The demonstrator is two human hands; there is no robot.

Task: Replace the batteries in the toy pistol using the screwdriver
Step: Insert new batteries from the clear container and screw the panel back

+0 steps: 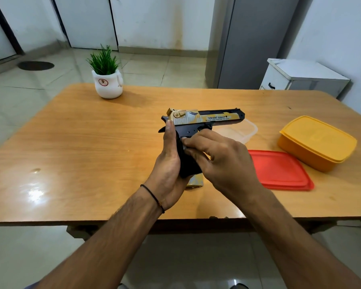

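Observation:
The toy pistol (204,119), black with gold and white print, is held above the wooden table (81,142), barrel pointing right. My left hand (168,163) grips its black grip from the left, thumb up along the back. My right hand (221,157) comes from the right, its fingertips pressed on the side of the grip; whether they pinch something small I cannot tell. A yellowish piece (194,181) shows just under the grip's bottom. No screwdriver is visible.
A clear plastic container (244,132) stands behind the pistol. A red lid (279,170) lies to the right, with a yellow lidded box (317,142) beyond it. A potted plant (107,80) stands at the table's far left. A white cabinet (300,78) stands behind the table.

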